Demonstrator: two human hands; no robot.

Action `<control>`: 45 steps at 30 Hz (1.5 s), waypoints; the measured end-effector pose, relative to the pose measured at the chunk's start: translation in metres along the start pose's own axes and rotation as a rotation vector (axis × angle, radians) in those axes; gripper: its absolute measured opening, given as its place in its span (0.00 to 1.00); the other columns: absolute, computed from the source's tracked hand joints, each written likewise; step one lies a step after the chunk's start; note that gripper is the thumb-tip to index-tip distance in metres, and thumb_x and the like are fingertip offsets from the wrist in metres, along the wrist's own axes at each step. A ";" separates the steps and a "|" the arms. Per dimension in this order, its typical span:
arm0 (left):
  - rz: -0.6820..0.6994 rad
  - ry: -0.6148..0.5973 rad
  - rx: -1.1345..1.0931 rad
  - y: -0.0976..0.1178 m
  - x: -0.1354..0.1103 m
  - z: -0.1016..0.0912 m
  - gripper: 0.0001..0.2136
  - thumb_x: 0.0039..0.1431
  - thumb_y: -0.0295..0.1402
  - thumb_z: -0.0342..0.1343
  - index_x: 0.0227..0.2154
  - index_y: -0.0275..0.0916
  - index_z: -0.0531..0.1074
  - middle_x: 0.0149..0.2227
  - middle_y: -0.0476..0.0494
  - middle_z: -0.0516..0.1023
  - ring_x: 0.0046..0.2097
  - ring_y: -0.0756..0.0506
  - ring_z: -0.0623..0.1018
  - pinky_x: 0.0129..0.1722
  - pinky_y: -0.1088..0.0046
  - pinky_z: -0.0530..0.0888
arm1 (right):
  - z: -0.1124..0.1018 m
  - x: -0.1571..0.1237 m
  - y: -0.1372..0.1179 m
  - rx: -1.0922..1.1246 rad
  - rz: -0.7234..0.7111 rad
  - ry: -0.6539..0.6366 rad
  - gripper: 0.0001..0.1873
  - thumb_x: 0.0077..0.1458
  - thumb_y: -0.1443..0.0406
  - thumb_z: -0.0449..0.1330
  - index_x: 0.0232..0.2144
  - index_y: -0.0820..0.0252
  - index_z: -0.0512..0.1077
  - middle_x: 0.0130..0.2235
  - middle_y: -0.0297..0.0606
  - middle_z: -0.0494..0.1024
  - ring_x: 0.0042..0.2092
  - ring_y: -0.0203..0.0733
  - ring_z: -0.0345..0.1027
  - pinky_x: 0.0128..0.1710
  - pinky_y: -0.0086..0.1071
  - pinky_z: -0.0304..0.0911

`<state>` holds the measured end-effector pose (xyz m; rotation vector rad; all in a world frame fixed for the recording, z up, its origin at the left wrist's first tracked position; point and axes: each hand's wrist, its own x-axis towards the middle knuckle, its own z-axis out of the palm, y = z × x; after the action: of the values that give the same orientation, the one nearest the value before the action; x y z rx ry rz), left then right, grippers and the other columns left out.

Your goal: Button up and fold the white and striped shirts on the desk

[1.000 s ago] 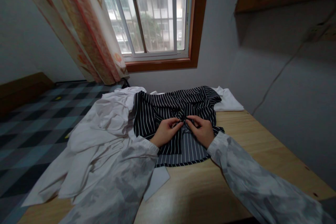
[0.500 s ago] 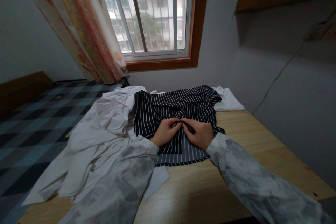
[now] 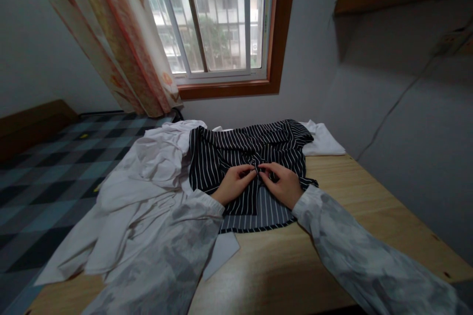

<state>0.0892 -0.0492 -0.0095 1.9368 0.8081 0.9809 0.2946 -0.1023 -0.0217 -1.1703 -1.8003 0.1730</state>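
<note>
A black garment with thin white stripes (image 3: 229,150) lies spread on the wooden table (image 3: 295,266). My left hand (image 3: 234,184) and my right hand (image 3: 283,183) rest on its middle, fingertips almost touching. Both pinch a small knot or tie of the striped fabric (image 3: 258,167) between thumb and fingers. Both arms wear pale mottled sleeves.
A heap of white clothes (image 3: 148,192) covers the table's left side and hangs over its edge. More white cloth (image 3: 323,142) lies behind the striped garment. A window (image 3: 218,19) with a patterned curtain (image 3: 111,34) is ahead. Checked floor (image 3: 44,177) lies left, grey wall right.
My right fingers have shifted slightly on the striped tie, drawing back toward the left fingers. Both hands stay in the same spot on the garment.
</note>
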 end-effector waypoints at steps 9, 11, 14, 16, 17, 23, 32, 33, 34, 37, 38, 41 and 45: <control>-0.036 -0.015 0.031 0.016 -0.002 -0.001 0.19 0.70 0.47 0.58 0.32 0.37 0.82 0.30 0.48 0.81 0.34 0.47 0.76 0.37 0.72 0.71 | -0.001 -0.001 -0.004 -0.027 -0.033 -0.014 0.11 0.70 0.63 0.63 0.51 0.51 0.82 0.40 0.36 0.84 0.42 0.43 0.80 0.44 0.34 0.73; -0.037 -0.009 0.039 0.016 -0.001 -0.001 0.19 0.70 0.47 0.59 0.30 0.37 0.81 0.29 0.49 0.79 0.33 0.48 0.75 0.37 0.72 0.70 | -0.001 -0.001 -0.006 -0.038 -0.023 -0.019 0.11 0.70 0.63 0.63 0.50 0.51 0.82 0.42 0.36 0.84 0.42 0.43 0.81 0.44 0.34 0.73; -0.046 0.004 0.049 0.015 -0.001 -0.001 0.18 0.69 0.45 0.59 0.29 0.37 0.79 0.28 0.50 0.77 0.33 0.48 0.74 0.36 0.72 0.69 | -0.002 -0.001 -0.007 -0.028 0.000 -0.015 0.10 0.69 0.62 0.64 0.50 0.51 0.82 0.42 0.36 0.85 0.43 0.43 0.81 0.45 0.35 0.74; -0.055 0.008 0.049 0.014 -0.001 -0.001 0.16 0.67 0.44 0.59 0.28 0.38 0.77 0.27 0.50 0.76 0.33 0.48 0.73 0.36 0.72 0.70 | -0.002 -0.001 -0.007 -0.025 0.007 -0.013 0.10 0.69 0.61 0.64 0.49 0.51 0.83 0.42 0.37 0.85 0.43 0.44 0.81 0.46 0.36 0.74; -0.060 0.008 0.047 0.014 -0.001 -0.002 0.16 0.66 0.43 0.59 0.28 0.38 0.77 0.27 0.50 0.76 0.33 0.48 0.73 0.35 0.72 0.70 | -0.002 -0.001 -0.006 -0.026 0.009 -0.013 0.10 0.69 0.61 0.65 0.49 0.51 0.83 0.43 0.37 0.86 0.43 0.44 0.82 0.45 0.36 0.74; -0.078 0.011 0.067 0.014 -0.001 -0.002 0.11 0.62 0.38 0.59 0.28 0.37 0.77 0.27 0.50 0.76 0.32 0.48 0.73 0.36 0.73 0.69 | -0.002 -0.001 -0.007 -0.018 0.002 -0.002 0.08 0.70 0.62 0.64 0.47 0.50 0.85 0.45 0.36 0.87 0.46 0.45 0.82 0.47 0.36 0.74; -0.081 0.055 0.014 0.002 -0.001 -0.001 0.13 0.60 0.44 0.66 0.35 0.37 0.80 0.29 0.49 0.78 0.28 0.51 0.69 0.29 0.75 0.65 | -0.005 -0.001 -0.003 -0.058 0.008 0.007 0.10 0.71 0.61 0.63 0.47 0.46 0.86 0.44 0.34 0.88 0.43 0.42 0.83 0.45 0.33 0.75; -0.085 0.056 0.014 0.001 -0.001 -0.001 0.14 0.60 0.44 0.66 0.35 0.37 0.81 0.30 0.49 0.79 0.28 0.51 0.70 0.28 0.75 0.65 | -0.005 -0.002 -0.003 -0.062 0.003 0.005 0.11 0.71 0.61 0.63 0.48 0.46 0.86 0.45 0.35 0.88 0.44 0.42 0.83 0.45 0.34 0.75; -0.085 0.060 0.014 0.000 0.000 -0.001 0.14 0.60 0.44 0.66 0.36 0.37 0.81 0.30 0.49 0.79 0.28 0.51 0.70 0.28 0.75 0.65 | -0.005 -0.002 -0.003 -0.064 -0.006 0.003 0.11 0.72 0.61 0.63 0.49 0.47 0.86 0.45 0.35 0.88 0.44 0.43 0.83 0.46 0.34 0.75; -0.069 0.071 -0.001 -0.002 0.000 -0.001 0.14 0.61 0.44 0.66 0.37 0.37 0.82 0.30 0.49 0.80 0.28 0.51 0.71 0.29 0.74 0.66 | -0.004 -0.003 -0.005 -0.060 -0.035 0.000 0.13 0.72 0.62 0.61 0.52 0.48 0.84 0.47 0.36 0.87 0.47 0.43 0.83 0.48 0.35 0.75; -0.064 0.071 -0.009 -0.003 0.000 -0.001 0.14 0.61 0.44 0.66 0.37 0.37 0.83 0.30 0.48 0.80 0.28 0.50 0.71 0.29 0.74 0.67 | -0.004 -0.003 -0.005 -0.055 -0.039 -0.001 0.13 0.73 0.62 0.61 0.53 0.49 0.84 0.47 0.37 0.87 0.47 0.44 0.83 0.48 0.35 0.75; -0.064 0.069 -0.023 -0.004 0.000 -0.002 0.15 0.61 0.45 0.67 0.38 0.37 0.83 0.30 0.48 0.81 0.28 0.50 0.72 0.29 0.74 0.68 | -0.003 -0.002 -0.005 -0.040 -0.040 -0.002 0.13 0.72 0.62 0.61 0.52 0.50 0.84 0.47 0.38 0.87 0.48 0.45 0.83 0.48 0.35 0.76; -0.074 0.068 -0.026 -0.006 -0.001 -0.002 0.15 0.60 0.45 0.69 0.38 0.36 0.83 0.32 0.46 0.82 0.29 0.50 0.73 0.29 0.74 0.69 | -0.003 -0.001 -0.005 -0.032 -0.029 0.013 0.11 0.71 0.63 0.62 0.48 0.51 0.85 0.45 0.39 0.88 0.46 0.45 0.83 0.47 0.36 0.76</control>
<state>0.0861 -0.0464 -0.0139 1.8466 0.8948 1.0126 0.2934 -0.1068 -0.0178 -1.1643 -1.8135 0.1199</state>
